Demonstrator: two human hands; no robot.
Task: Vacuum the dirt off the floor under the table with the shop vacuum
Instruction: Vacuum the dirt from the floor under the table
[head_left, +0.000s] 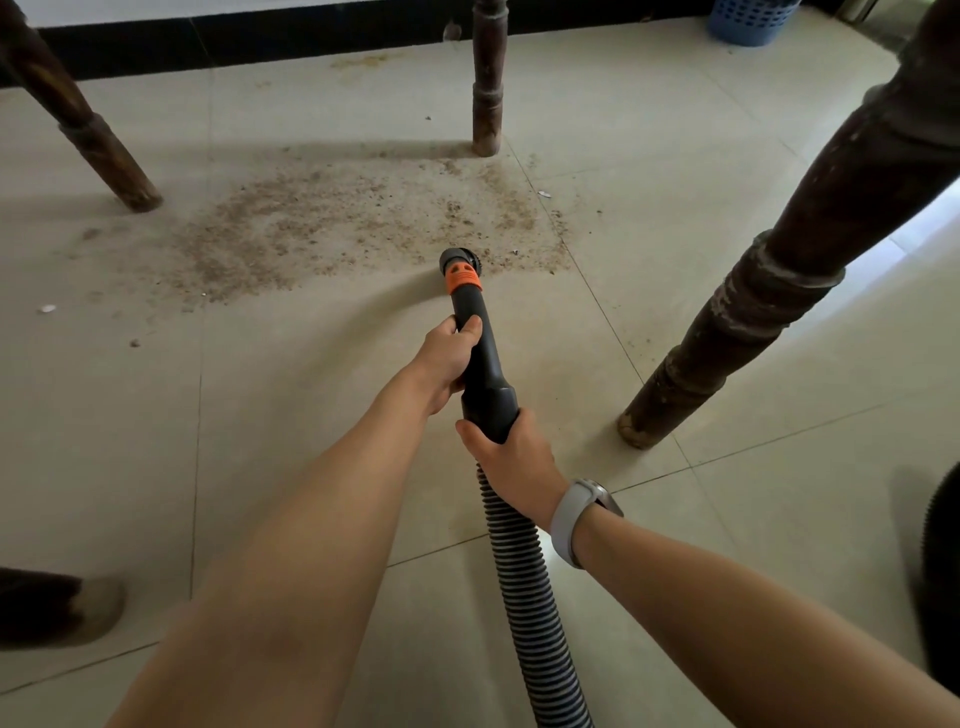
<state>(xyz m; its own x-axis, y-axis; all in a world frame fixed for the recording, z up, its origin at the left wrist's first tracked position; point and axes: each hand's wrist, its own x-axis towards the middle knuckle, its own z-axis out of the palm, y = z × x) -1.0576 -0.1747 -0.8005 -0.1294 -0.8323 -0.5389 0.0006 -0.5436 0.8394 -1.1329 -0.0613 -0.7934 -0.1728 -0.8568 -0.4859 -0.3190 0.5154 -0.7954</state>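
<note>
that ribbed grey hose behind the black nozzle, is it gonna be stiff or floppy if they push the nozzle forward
Probably floppy: the ribbed hose curves along its length behind the right hand, so it should bend and trail rather than push back. The smooth black nozzle, gripped by the left hand too, looks rigid and should steer precisely.

Dim, soft daylight under the bench.
Glare brightens the floor (924, 228) at right; wide-angle edges bend; focus stays sharp.

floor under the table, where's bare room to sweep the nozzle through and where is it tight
Bare tile lies between the nozzle and the right front table leg, and along the near left floor below the dirt patch. It is tight by the far middle leg, where dirt reaches its foot, and near the far left leg.
</note>
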